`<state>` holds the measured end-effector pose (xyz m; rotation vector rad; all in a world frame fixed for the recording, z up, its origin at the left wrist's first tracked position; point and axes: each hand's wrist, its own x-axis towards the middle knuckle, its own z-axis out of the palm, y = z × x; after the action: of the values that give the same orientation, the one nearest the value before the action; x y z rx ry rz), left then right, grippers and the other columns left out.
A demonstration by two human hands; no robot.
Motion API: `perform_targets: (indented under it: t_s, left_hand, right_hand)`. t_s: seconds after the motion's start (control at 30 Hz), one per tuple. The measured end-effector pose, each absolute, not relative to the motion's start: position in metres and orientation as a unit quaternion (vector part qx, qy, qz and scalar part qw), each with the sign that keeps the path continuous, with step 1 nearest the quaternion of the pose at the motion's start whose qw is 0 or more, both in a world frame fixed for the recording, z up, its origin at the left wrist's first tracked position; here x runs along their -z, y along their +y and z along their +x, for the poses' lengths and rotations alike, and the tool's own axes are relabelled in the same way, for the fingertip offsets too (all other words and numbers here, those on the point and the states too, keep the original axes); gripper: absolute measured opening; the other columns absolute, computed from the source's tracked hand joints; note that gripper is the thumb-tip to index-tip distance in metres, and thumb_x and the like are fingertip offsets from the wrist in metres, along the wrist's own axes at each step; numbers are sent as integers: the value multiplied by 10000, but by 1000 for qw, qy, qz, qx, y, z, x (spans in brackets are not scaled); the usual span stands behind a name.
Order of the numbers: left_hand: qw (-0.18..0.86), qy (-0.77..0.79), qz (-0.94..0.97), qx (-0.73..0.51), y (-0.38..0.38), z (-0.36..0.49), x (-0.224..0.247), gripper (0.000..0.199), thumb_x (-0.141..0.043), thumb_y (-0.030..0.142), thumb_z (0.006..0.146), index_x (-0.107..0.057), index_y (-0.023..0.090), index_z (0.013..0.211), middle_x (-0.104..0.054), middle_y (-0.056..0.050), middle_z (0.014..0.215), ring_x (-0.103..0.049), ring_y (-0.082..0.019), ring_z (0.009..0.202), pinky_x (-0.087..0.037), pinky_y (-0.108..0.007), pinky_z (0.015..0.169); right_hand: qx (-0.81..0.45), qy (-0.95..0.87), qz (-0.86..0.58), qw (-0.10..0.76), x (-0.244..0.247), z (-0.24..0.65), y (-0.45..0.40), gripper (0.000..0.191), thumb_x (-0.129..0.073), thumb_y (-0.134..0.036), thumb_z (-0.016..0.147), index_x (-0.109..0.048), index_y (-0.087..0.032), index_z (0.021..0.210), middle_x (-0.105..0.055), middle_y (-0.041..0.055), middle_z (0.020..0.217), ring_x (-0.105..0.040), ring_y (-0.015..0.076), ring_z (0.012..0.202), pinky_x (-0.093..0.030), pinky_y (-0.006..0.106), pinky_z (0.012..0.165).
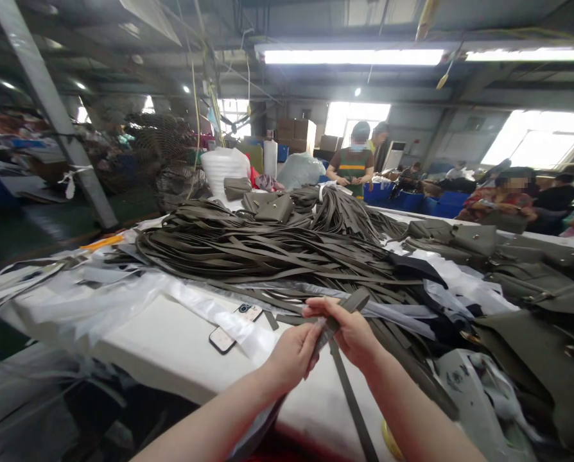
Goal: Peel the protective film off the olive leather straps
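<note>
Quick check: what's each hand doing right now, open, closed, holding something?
Left hand: closed, holding the dark strap material.
Right hand: partly curled, holding the same material nearer its far end.

Left hand (291,353) and right hand (357,333) hold a dark olive strap (356,300), perhaps partly film-wrapped. A strap pile (248,247) lies beyond.

Straps (248,250) are heaped across the table (156,340), flanked at right by bags (522,366); before them, a phone (222,341) is partly covered by film (253,343).
</note>
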<state>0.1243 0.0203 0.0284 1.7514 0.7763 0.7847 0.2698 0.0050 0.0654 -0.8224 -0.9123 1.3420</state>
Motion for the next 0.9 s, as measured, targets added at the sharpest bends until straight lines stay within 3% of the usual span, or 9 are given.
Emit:
perform_targets:
  t_s: [0.1,0.23,0.33,0.43,0.5,0.57,0.67,0.8,0.9]
  left_hand:
    - [531,328,721,-301,20,126,-20,646,-295,776,880,-461,193,658,-455,49,425,-402,-81,343,-284,-189,363]
    - [540,320,720,-296,27,130,-29,707,-289,853,811,-481,184,688,-529,17,463,-446,-88,354,-301,-182,355]
    - [552,304,707,-321,32,134,-54,714,-328,870,781,-488,178,716,-534,16,469,-428,-78,351,-314,-174,352]
    - [579,279,682,-349,35,137,-82,710,-384,867,765,-514,170,771,-537,23,476,-441,-84,361,-368,-183,364]
    - [582,262,678,-365,38,136,-96,707,-406,855,771,-539,161,799,-523,31,462,-431,-85,355,-369,-187,360]
    - [574,244,686,-375,40,131,-106,687,-418,828,793,-557,155,804,-476,53,436,-380,-73,331,-310,-176,333]
    - [556,228,705,-377,44,110,-118,638,-421,774,843,-576,156,807,-411,77,416,-308,-58,309,-204,-170,308]
    - [502,251,741,-369,47,60,-143,587,-461,731,856,-552,166,726,-416,72,415,-299,-51,315,-186,-171,314]
    - [452,294,769,-344,47,22,-159,591,-442,702,884,-543,163,666,-455,50,418,-377,-61,330,-261,-170,340]
  right_hand:
    - [-600,-289,-269,696,-86,304,15,222,-850,-355,715,-737,-207,835,-466,-101,485,-489,72,483,-550,260,763]
    - [-591,-328,-229,700,-114,321,22,232,-805,-351,793,-738,-183,938,-275,-134,450,-316,49,408,-531,238,738]
    - [-558,-405,-255,678,-132,304,23,390,-742,-484,833,-746,-146,1026,-388,-103,466,-426,72,460,-513,279,791]
    - [-513,-476,-274,660,-150,284,24,549,-658,-633,833,-770,-120,991,-672,46,684,-642,183,760,-471,336,901]
    - [-493,-504,-282,651,-161,277,24,616,-597,-687,840,-786,-107,931,-731,123,828,-662,244,897,-456,356,924]
    - [-491,-507,-281,650,-170,277,22,594,-579,-677,852,-794,-124,879,-735,119,803,-668,237,843,-469,353,885]
    - [-500,-512,-274,643,-179,281,20,396,-685,-552,825,-789,-175,886,-729,64,779,-656,199,775,-479,330,844]
    - [-569,-583,-268,514,-177,255,25,469,-631,-588,860,-753,-192,1077,-737,80,1023,-636,246,1026,-435,374,973]
    - [-616,-600,-224,459,-161,205,37,570,-542,-668,885,-711,-214,1184,-718,56,1106,-573,249,1180,-372,374,1071]
